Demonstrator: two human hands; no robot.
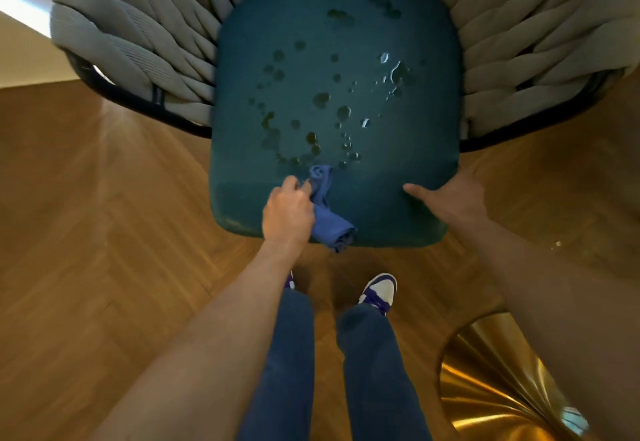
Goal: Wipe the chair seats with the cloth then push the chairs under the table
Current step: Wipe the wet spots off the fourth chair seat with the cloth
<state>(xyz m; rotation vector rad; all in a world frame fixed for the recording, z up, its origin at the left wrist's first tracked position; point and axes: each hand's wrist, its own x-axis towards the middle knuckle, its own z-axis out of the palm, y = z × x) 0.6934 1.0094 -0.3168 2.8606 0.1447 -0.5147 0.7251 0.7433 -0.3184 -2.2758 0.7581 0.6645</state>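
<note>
Wood floor [104, 233] under teal chair seat [398, 170]. I saw left hand [287, 212] gripping bunched cloth [327, 215] at seat's front edge; droplets [322, 99] lay straight ahead of cloth. Right hand [453, 198] flat, fingers [414, 189] spread on seat.

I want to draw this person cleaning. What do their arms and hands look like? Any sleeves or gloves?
Both arms are bare all the way up the picture: no sleeves show. The left hand and right hand wear no gloves, and I see no watch, ring or bracelet. Lower down there are blue jeans and purple-and-white sneakers.
</note>
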